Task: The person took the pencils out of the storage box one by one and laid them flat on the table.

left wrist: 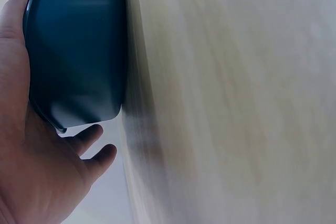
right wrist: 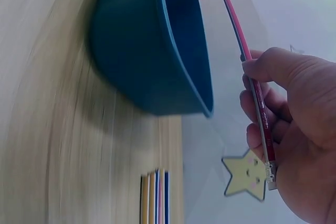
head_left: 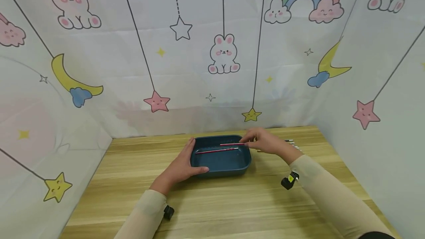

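Observation:
A dark teal plastic basin (head_left: 222, 174) stands on the table, with one red pencil (head_left: 216, 151) lying inside. My left hand (head_left: 179, 167) rests against the basin's left end, its thumb along the near rim and its fingers by the far corner. In the left wrist view, two loose fingers (left wrist: 93, 156) stick out past the basin's wall. Over the basin's right end, my right hand (head_left: 265, 142) pinches a second red pencil (right wrist: 260, 106) between thumb and fingers. That pencil's metal band and eraser end lie toward the palm, and its other end points over the basin.
Several more pencils (right wrist: 155, 198) lie side by side on the wooden table (head_left: 212, 205), to the right of the basin and partly hidden behind the right hand. A white cloth backdrop (head_left: 196, 84) with cartoon prints rises at the back and both sides.

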